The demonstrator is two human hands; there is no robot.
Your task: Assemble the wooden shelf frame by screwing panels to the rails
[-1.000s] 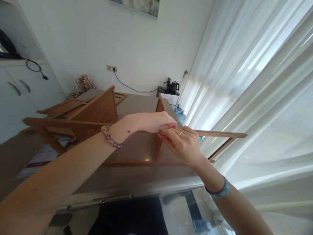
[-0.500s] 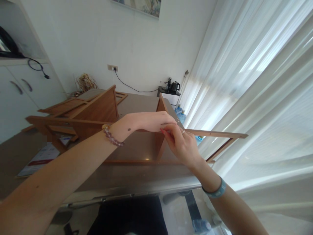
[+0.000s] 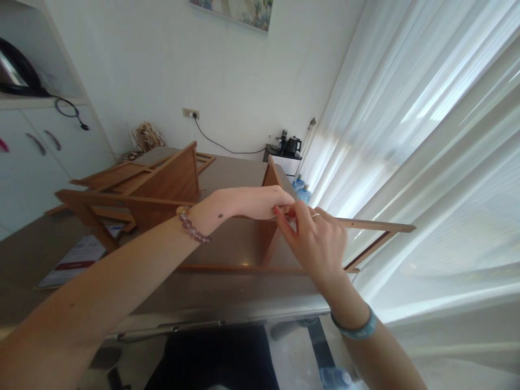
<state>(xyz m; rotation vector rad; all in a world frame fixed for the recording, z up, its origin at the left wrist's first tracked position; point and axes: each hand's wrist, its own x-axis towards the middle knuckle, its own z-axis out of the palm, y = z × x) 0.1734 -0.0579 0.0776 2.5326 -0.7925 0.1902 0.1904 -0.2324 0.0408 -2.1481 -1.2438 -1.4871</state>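
Note:
A wooden frame (image 3: 377, 224) stands on the table, with its upper rail running beneath both hands. Over the rail, near an upright wooden board (image 3: 268, 233), my left hand (image 3: 264, 202) is bent down at the wrist, fingers drawn together and mostly hidden. My right hand (image 3: 319, 235) meets it from the right, thumb and index finger pinched close to the left fingertips. A small pale glint shows at the pinch, too small to name. Another upright wooden panel (image 3: 174, 181) is to the left of my hands.
More wooden frame pieces (image 3: 114, 181) lie on the table (image 3: 239, 170) at the left, by a printed sheet (image 3: 77, 260). Behind stand a black kettle (image 3: 293, 145) on a small cabinet and blue water bottles (image 3: 304, 193). White curtains (image 3: 426, 162) hang at the right.
My right hand has shifted slightly right, its thumb and fingers drawn a little apart from the left hand's fingers. My left hand stays at the rail. The view has moved slightly.

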